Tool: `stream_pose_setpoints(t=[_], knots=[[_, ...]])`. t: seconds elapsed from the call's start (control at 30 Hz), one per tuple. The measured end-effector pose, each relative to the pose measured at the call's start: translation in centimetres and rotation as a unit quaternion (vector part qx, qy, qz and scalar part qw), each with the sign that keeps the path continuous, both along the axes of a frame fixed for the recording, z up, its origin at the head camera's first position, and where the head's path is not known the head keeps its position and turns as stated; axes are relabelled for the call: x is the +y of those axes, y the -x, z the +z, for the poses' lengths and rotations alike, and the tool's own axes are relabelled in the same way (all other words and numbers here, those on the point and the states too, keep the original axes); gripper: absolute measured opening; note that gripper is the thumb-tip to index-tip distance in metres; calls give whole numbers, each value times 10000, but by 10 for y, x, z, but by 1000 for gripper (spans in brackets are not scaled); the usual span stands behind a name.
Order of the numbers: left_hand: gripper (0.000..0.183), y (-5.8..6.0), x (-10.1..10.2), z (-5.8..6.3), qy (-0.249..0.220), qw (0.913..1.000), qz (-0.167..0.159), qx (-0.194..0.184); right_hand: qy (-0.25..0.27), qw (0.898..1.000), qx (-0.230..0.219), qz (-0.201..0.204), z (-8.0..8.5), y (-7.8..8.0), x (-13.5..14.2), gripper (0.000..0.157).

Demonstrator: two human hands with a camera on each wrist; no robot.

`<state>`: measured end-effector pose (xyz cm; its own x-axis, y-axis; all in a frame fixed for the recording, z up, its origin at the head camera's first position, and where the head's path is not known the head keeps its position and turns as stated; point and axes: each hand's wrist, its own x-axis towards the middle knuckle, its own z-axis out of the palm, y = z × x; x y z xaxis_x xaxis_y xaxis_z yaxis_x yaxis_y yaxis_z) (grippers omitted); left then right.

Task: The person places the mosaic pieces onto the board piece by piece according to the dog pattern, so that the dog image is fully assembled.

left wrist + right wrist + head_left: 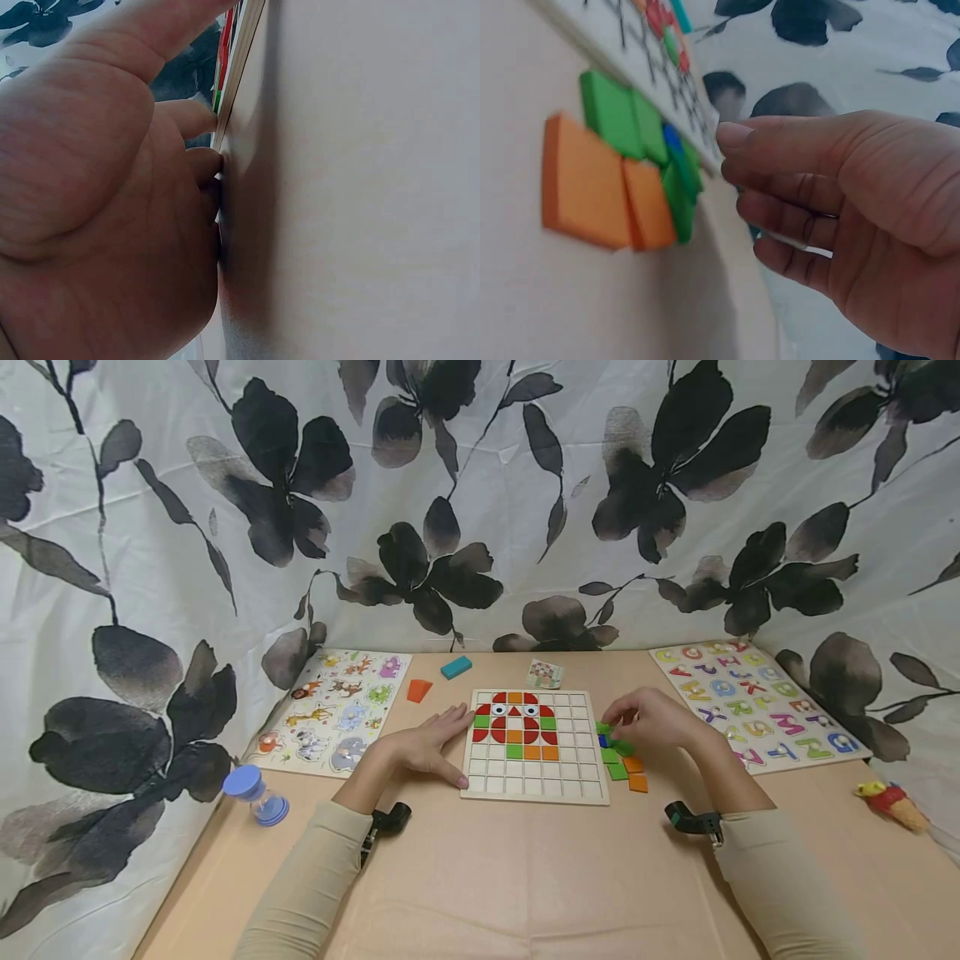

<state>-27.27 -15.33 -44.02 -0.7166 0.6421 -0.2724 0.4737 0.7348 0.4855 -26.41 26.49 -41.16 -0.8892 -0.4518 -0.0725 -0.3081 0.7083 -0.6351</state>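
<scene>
A square wooden grid board bears a figure of red, orange, green and white tiles with two round eyes. My left hand lies along its left side, fingers and thumb spread against the edge. Beside the board's right edge lie loose green tiles, orange tiles and a blue tile. Close over this pile is my right hand, its fingers loosely bent and the thumb near the index finger. In the right wrist view no tile shows between its fingertips.
Behind the board lie a small picture card, a blue block and orange pieces. An animal sheet is at left, a letter sheet at right. A blue sand timer and a small toy figure lie farther out.
</scene>
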Motion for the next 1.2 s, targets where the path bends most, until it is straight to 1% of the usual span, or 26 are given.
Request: stream_pose_setpoints(t=[0.13,0.23,0.33,0.53,0.77,0.9,0.97,1.03,1.1,1.2], knots=[[123,0,0,-1,5,10000,2,-2,-146,9998,-77,120,-9,2,2,17],[122,1,0,-1,4,10000,-1,-7,-240,9996,-22,128,-12,3,1,16],[122,2,1,0,-12,10000,-6,-6,-321,9994,-6,111,-14,4,0,15],[123,2,0,0,-25,10000,20,-17,-290,9994,-192,55,-15,5,0,15],[123,2,0,-3,-5,10000,16,17,-47,9995,-227,199,-12,3,2,9],[123,2,0,-3,-4,10000,39,19,415,9987,-267,159,-8,1,0,6],[123,2,0,-2,4,10000,44,18,743,9964,-383,155,-6,0,-6,6],[123,1,0,-1,12,10000,38,18,929,9947,-401,200,-6,-1,-14,7],[122,1,0,-1,27,10000,18,29,928,9949,-293,269,-7,-2,-24,9],[122,0,0,0,8,10000,5,21,651,9970,-11,417,-9,-6,-40,10]])
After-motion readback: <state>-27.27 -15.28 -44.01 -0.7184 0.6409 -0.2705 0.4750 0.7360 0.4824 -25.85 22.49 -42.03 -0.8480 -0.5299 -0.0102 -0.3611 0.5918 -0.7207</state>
